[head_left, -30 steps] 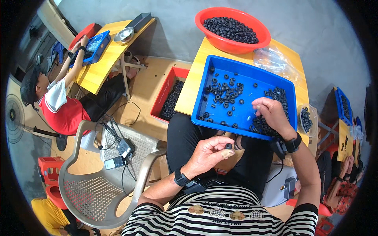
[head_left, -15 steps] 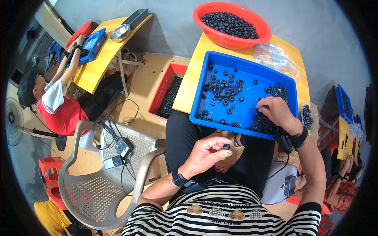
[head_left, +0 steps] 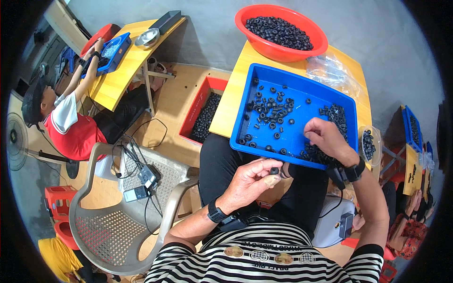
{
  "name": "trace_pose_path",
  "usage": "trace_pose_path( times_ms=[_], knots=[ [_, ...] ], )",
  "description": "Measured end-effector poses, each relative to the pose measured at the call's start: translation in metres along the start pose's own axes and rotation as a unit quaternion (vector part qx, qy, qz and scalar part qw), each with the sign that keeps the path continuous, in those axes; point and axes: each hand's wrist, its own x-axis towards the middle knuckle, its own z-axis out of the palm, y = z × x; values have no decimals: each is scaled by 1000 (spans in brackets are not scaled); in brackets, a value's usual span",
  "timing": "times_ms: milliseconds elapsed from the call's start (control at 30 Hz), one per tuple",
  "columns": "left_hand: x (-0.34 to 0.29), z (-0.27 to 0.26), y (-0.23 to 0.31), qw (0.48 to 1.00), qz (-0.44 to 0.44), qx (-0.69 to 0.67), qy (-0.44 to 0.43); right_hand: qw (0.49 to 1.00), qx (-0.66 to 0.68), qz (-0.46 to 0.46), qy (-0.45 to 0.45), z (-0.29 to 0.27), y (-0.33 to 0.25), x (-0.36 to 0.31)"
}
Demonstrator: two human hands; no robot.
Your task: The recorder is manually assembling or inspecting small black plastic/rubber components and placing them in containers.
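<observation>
Pinching left hand (head_left: 247,184): black piece (head_left: 274,170)
Right hand (head_left: 328,137): is hovering over tray (head_left: 296,134), grip unclear
Pieces (head_left: 337,115): seemingly remaining, finished unclear

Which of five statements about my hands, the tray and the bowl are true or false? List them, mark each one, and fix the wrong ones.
1. The left hand holds a small black part. True.
2. The red bowl stands on the yellow table, beyond the blue tray. True.
3. The right hand is over the red bowl. False: it is over the blue tray.
4. The red bowl is empty. False: it holds many black parts.
5. The clear plastic bag lies beside the red bowl. True.
</observation>
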Motion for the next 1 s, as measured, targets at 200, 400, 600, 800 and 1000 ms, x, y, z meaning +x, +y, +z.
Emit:
trace_pose_path(
  times_ms=[200, 400, 600, 800, 1000],
  knots=[
    [8, 3, 16, 999, 38, 24, -5, 972, 226, 6, -56, 5, -42, -36],
    [9, 9, 10, 995, 94, 43, 0, 985, 61, -159, -4, 18, -79, -65],
    [6, 10, 12, 992, 101, 72, 14, 973, 15, -231, 17, 32, -81, -64],
    [7, 9, 12, 994, 73, 78, 19, 973, 3, -232, 18, 35, -77, -61],
    [4, 14, 15, 996, 55, 58, 45, 974, 4, -225, 24, 40, -76, -62]
  ],
)
